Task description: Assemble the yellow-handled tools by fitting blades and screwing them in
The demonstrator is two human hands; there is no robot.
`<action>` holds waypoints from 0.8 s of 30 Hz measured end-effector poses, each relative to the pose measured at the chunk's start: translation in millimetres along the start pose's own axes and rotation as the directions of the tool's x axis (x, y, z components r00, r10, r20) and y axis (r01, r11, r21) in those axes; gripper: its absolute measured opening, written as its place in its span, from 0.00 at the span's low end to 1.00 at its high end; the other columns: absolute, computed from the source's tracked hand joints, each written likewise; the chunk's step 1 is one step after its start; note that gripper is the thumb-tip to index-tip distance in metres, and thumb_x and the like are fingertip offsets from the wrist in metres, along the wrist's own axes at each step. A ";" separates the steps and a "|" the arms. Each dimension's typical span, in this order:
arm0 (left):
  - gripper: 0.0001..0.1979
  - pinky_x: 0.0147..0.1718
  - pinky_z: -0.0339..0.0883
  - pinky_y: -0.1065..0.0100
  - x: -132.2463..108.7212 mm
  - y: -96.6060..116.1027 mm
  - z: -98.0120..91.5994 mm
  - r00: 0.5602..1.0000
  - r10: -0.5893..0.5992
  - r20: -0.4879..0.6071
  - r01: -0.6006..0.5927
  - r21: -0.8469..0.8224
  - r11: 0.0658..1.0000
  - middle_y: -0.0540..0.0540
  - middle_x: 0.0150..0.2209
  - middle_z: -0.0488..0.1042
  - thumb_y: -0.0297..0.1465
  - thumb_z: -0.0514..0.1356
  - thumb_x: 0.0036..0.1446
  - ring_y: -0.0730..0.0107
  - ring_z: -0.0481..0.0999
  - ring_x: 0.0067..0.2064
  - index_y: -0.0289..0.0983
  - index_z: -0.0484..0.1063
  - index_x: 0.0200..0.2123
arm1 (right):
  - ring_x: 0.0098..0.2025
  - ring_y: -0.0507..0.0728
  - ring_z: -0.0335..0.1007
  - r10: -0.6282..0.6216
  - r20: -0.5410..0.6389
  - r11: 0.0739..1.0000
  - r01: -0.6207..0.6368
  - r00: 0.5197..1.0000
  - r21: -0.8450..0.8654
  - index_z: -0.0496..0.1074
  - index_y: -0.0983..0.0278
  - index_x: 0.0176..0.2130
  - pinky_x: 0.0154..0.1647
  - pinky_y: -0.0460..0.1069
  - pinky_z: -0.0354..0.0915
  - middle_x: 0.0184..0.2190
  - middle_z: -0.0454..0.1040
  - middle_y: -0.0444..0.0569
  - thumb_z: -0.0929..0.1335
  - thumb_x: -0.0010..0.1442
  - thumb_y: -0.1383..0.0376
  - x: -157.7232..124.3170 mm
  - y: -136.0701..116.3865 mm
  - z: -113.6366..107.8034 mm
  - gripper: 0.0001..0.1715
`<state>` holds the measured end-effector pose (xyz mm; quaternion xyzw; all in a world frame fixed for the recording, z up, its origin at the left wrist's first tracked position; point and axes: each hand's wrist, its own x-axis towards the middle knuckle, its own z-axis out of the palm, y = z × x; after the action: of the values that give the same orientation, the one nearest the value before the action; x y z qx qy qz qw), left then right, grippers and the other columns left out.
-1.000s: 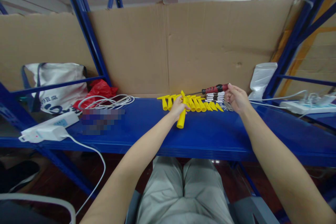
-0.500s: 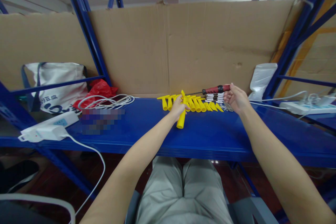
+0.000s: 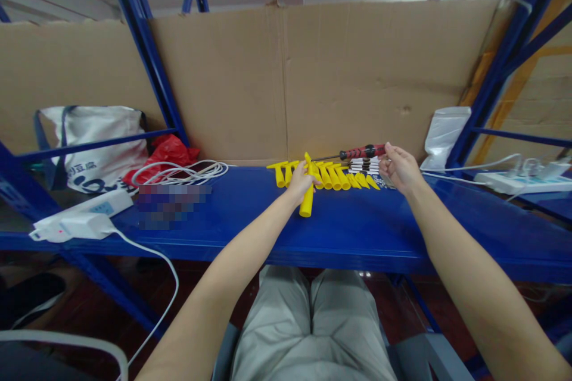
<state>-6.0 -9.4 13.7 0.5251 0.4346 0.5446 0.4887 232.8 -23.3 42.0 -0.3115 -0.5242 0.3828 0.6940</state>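
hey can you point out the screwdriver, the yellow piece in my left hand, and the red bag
Screwdriver (image 3: 356, 153): head view, on its handle.
Yellow piece (image 3: 307, 199): head view, on the near part of its tube.
Red bag (image 3: 173, 152): head view, on its crumpled upper part.

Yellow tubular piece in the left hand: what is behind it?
Behind the yellow tubular piece is a row of yellow pieces on the blue shelf, then a cardboard panel. Whatever it and the left hand cover there cannot be seen.
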 end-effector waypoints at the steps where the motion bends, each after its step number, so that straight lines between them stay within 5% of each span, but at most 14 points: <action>1: 0.44 0.15 0.59 0.79 0.1 -0.2 0.0 1.000 0.002 0.000 -0.002 0.001 1.000 0.42 0.58 0.66 0.15 0.57 0.39 0.76 0.75 0.27 0.46 0.56 0.62 | 0.13 0.45 0.56 0.008 -0.001 1.000 -0.008 1.000 0.005 0.62 0.62 0.25 0.10 0.41 0.51 0.17 0.66 0.39 0.76 0.43 0.49 0.0 0.1 0.0 0.26; 13: 0.44 0.14 0.58 0.79 -2.6 2.4 1.2 1.000 0.007 0.025 -0.007 0.000 1.000 0.41 0.58 0.66 0.14 0.57 0.39 0.79 0.71 0.25 0.44 0.57 0.61 | 0.12 0.47 0.54 0.029 -0.001 0.999 -0.029 1.000 0.018 0.69 0.61 0.32 0.10 0.41 0.51 0.12 0.59 0.36 0.73 0.51 0.49 -4.9 -3.5 3.0 0.20; 20: 0.44 0.14 0.59 0.79 -3.4 3.6 1.0 1.000 0.003 0.007 -0.003 -0.014 1.000 0.42 0.57 0.68 0.14 0.56 0.39 0.79 0.72 0.25 0.44 0.57 0.61 | 0.19 0.49 0.69 0.027 0.039 0.998 -0.029 0.999 0.051 0.67 0.62 0.30 0.19 0.42 0.65 0.21 0.72 0.43 0.73 0.52 0.54 -1.5 -2.6 2.4 0.17; 24: 0.44 0.14 0.58 0.78 -3.1 3.1 0.8 1.000 0.009 0.004 -0.009 -0.008 1.000 0.42 0.57 0.68 0.14 0.55 0.38 0.81 0.70 0.23 0.43 0.57 0.61 | 0.18 0.48 0.66 0.007 0.058 0.999 -0.010 0.998 0.052 0.66 0.62 0.29 0.18 0.42 0.64 0.20 0.70 0.40 0.75 0.50 0.55 -0.6 -0.6 -0.3 0.18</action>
<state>-5.6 -13.0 16.4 0.5262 0.4289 0.5474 0.4894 233.1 -24.2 42.1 -0.2845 -0.5324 0.4082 0.6849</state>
